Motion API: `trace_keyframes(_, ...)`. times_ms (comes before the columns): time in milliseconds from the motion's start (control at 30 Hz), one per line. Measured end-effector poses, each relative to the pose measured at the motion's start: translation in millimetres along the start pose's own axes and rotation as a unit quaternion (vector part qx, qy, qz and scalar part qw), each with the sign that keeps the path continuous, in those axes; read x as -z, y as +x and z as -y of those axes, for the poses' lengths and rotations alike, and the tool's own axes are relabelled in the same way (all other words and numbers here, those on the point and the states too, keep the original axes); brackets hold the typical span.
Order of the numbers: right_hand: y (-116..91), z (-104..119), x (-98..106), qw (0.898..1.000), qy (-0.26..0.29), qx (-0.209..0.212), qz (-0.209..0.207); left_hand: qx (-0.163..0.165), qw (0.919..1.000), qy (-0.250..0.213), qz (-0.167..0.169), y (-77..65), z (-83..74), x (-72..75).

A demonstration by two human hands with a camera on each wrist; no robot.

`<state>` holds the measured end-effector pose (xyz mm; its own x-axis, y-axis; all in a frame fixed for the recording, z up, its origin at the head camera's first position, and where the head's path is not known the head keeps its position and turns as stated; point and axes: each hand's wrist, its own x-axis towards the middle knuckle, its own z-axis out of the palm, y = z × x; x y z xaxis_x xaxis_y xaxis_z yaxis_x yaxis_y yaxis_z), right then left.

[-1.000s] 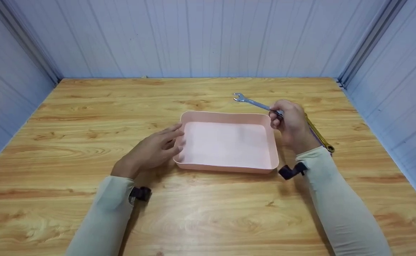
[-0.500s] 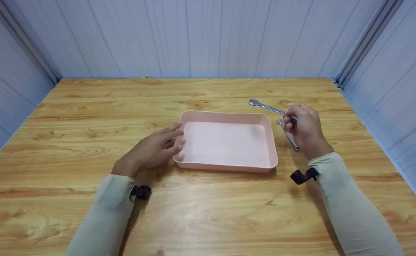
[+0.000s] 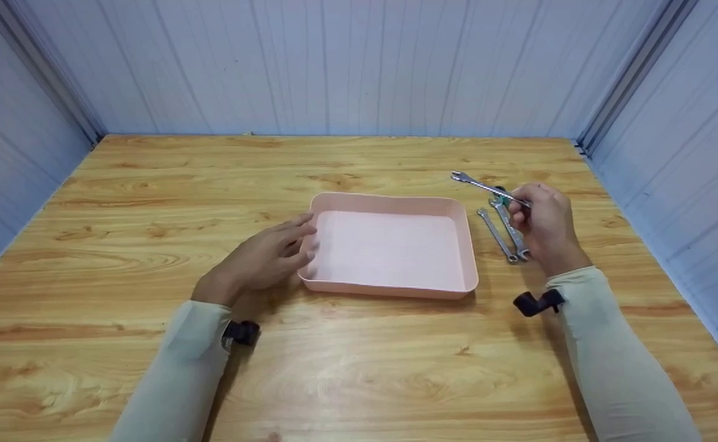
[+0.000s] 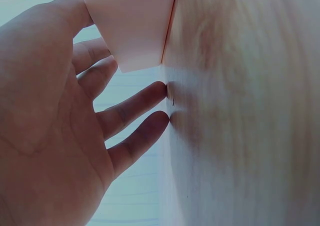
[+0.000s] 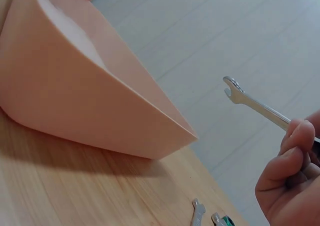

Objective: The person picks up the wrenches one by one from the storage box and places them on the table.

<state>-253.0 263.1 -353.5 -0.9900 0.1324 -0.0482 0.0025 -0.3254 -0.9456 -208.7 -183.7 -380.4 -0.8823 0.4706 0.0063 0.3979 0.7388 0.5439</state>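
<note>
A silver open-ended wrench [image 3: 487, 186] is pinched between the thumb and fingers of my right hand [image 3: 546, 227], raised off the table to the right of the pink tray [image 3: 389, 291]. Its open jaw end points left in the head view; the other end is hidden in the hand. My left hand [image 3: 266, 255] touches the tray's left end with loosely spread fingers. In the left wrist view two fingertips [image 4: 159, 118] meet the tabletop beside the tray wall [image 4: 132, 28]. The tray's floor is bare.
Beside the tray's right wall lie a small wrench [image 3: 497, 236] and a larger silver wrench [image 3: 511, 230], partly under the right hand. A green and dark item [image 3: 502, 195] shows behind the held wrench. Panel walls [image 3: 359, 67] enclose the wooden table [image 3: 359, 368].
My right hand has moved right with the wrench, uncovering the two wrenches and the green item. The yellow wrench seen earlier is now out of sight. My left hand has stayed put.
</note>
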Motion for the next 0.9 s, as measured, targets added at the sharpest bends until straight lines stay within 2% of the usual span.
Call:
trace_keyframes(267,0,3,16,1.0,-0.003,0.002,-0.017,-0.011,0.9999,-0.009,-0.005,-0.3,-0.8,-2.1)
trace_keyframes(367,-1,1,19,1.0,-0.013,0.004,-0.02,-0.004,0.9999,-0.01,-0.003,-1.3,-0.7,-2.7)
trace_keyframes(533,-1,-3,17,0.999,-0.033,0.0,-0.026,-0.008,0.9999,-0.013,-0.004,-2.8,0.5,-2.3)
trace_keyframes(900,3,-7,14,0.999,-0.027,-0.02,-0.031,-0.017,0.9995,-0.024,-0.011,-5.2,2.8,-2.5)
